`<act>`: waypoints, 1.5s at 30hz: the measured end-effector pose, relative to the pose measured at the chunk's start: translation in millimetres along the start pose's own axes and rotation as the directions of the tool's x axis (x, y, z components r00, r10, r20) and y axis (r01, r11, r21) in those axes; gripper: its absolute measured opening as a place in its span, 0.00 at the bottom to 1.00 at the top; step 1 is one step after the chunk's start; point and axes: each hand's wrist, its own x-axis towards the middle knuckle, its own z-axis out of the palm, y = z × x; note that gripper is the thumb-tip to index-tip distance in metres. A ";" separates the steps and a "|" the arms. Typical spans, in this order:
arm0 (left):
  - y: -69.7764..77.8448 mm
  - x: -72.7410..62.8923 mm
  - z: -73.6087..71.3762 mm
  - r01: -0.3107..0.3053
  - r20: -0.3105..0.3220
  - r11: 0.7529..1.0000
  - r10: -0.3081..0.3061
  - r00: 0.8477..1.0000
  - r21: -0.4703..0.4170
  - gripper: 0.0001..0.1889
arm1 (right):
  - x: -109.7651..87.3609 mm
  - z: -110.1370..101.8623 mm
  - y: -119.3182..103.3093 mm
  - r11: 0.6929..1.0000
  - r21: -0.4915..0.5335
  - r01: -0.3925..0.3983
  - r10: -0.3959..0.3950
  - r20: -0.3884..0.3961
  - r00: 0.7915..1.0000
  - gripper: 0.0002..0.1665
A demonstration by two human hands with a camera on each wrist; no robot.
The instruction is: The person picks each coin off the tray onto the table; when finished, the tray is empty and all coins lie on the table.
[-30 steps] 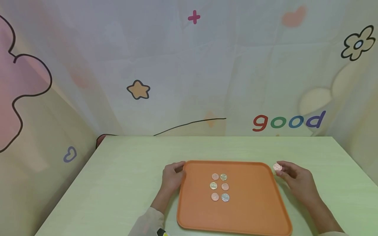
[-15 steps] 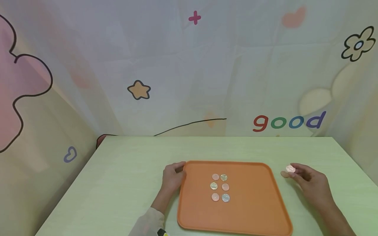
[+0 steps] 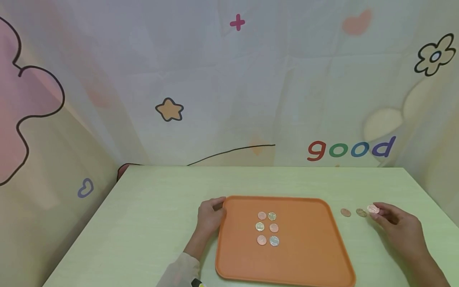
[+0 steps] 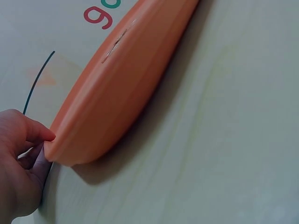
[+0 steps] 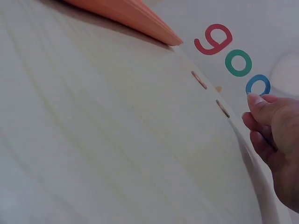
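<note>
An orange tray (image 3: 305,255) lies on the table, with several coins in two columns on its left half, among them a copper coin (image 3: 261,240), a gold coin (image 3: 259,227) and a silver coin (image 3: 274,240). My left hand (image 3: 209,217) pinches the tray's far left corner between thumb and fingers, as the left wrist view also shows. Right of the tray, my right hand (image 3: 403,231) holds a pinkish coin (image 3: 373,209) by thumb and fingertips above the table. Just left of it lie a coppery coin (image 3: 346,212) and a darker brownish coin (image 3: 361,213).
The pale green table (image 3: 143,231) ends at a printed curtain (image 3: 215,79) behind it. Side curtains flank the table left and right. The word "good" (image 3: 351,149) is printed on the back curtain near the right hand.
My right hand has moved right, away from the tray's right edge, with the pinkish coin. Two coins on the table have come into sight behind it. The left hand and tray stay put.
</note>
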 end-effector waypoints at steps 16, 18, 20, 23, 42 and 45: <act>2.3 -0.5 0.6 -0.017 0.000 1.000 0.017 1.000 0.003 0.23 | 11.3 -8.6 24.4 0.981 -0.193 0.008 -0.010 -0.013 1.000 0.18; 2.2 -0.4 0.9 -0.015 0.002 1.000 0.015 1.000 0.003 0.23 | 12.8 -7.2 25.0 0.979 -0.205 -0.004 0.004 -0.002 1.000 0.19; 1.9 -0.2 1.3 -0.012 0.001 1.000 0.012 1.000 0.006 0.23 | 14.0 -6.1 25.5 0.976 -0.218 -0.010 0.013 0.013 1.000 0.19; 1.2 0.3 1.5 -0.014 0.005 1.000 0.014 1.000 0.011 0.23 | 16.3 -6.7 26.6 0.973 -0.230 0.004 0.006 0.041 0.999 0.19; 1.3 -0.9 0.3 -0.022 -0.003 0.999 0.022 1.000 0.032 0.22 | 27.5 -17.2 21.9 0.954 -0.292 0.062 -0.002 0.202 0.979 0.27; 1.5 -1.2 -0.2 -0.023 -0.007 0.999 0.023 1.000 0.032 0.23 | 28.6 -16.1 20.8 0.952 -0.299 0.064 -0.001 0.208 0.978 0.27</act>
